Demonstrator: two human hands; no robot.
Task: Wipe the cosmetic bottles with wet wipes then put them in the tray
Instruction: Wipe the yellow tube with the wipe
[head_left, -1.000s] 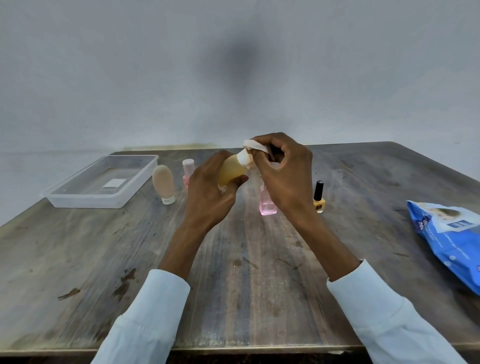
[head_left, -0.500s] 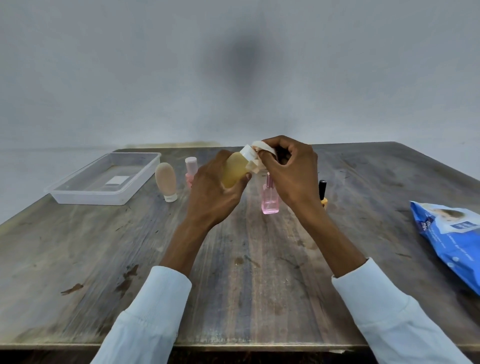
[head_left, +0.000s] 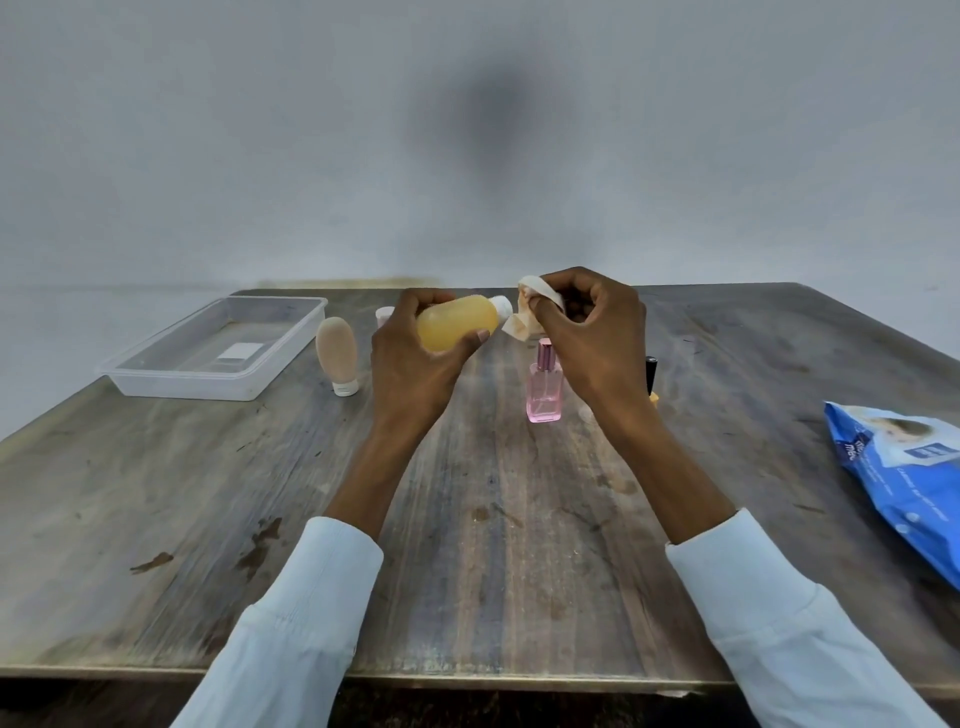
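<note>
My left hand (head_left: 415, 364) holds a yellow bottle (head_left: 457, 326) on its side above the table, its white cap pointing right. A crumpled wet wipe (head_left: 530, 312) is pinched in my right hand (head_left: 592, 338), just right of the cap and touching or nearly touching it. On the table stand a pink glass perfume bottle (head_left: 544, 395), a beige tube (head_left: 337, 356) on its cap, a pink-capped bottle (head_left: 384, 314) mostly hidden behind my left hand, and a nail polish bottle (head_left: 651, 376) partly hidden by my right wrist. The clear plastic tray (head_left: 171, 376) sits at the far left with no bottles in it.
A blue pack of wet wipes (head_left: 904, 478) lies at the right edge of the wooden table (head_left: 493, 545). A grey wall rises behind the table's far edge.
The yellow bottle has turned from tilted to nearly level in my left hand. The wipe has slid off the cap to its right, and the hands have drawn slightly apart.
</note>
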